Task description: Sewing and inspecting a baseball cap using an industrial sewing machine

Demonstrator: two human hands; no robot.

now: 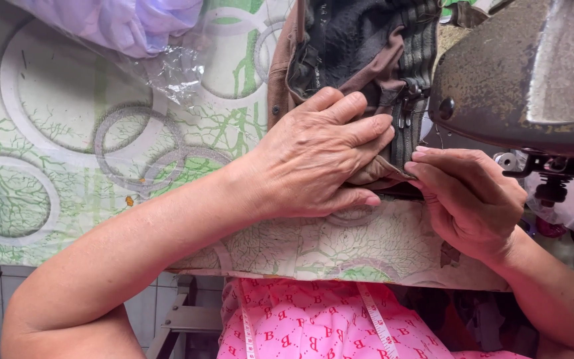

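Near the tabletop's front edge, the left hand presses flat on soft, limp brown fabric; the right hand pinches its zipper edge.

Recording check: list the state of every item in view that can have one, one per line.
Left hand: palm down, pressing flat on the garment.
Right hand: fingertips pinching the garment's edge by the zipper.
Brown and black fabric garment: bunched, lying on the table.
Grey zipper: looks closed above the pull.
Clear plastic bag: crumpled.
White tape measure: hanging loose.
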